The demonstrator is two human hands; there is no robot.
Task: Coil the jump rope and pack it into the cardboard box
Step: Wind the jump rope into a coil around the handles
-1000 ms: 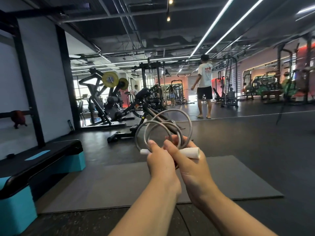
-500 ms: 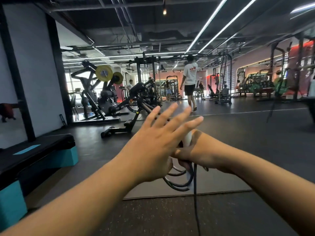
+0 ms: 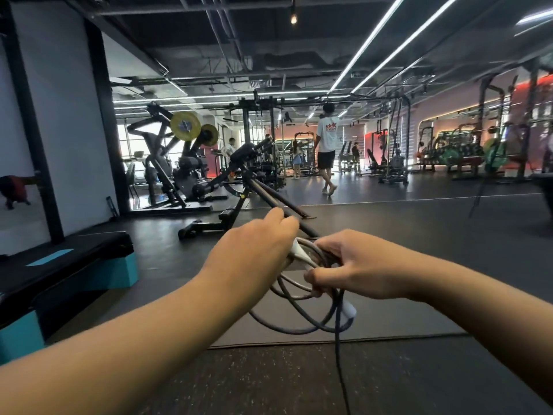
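One jump rope hangs in grey loops between the two hands, held out in front of the person above a dark floor mat. About three or four loops overlap; the exact number is hard to tell. Two white handles show: one handle pokes up between the hands, the other handle dangles just below the right hand. A single dark strand of the rope drops straight down past the mat's front edge toward the bottom of the view.

The right hand has its fingers curled round the gathered loops, gripping the bundle. The left hand lies against the upper handle with its fingers bent forward; its back faces the camera, so whether the fingers grip the rope or handle cannot be told.

No cardboard box shows in the view.

Around: a black step platform on teal blocks stands at the left. Beyond the hands a black exercise bench frame stands on the floor, its legs passing behind the left hand. Behind it is a lever machine carrying two yellow weight plates. One person in a white shirt walks in the middle distance, and three or so smaller figures are farther back.
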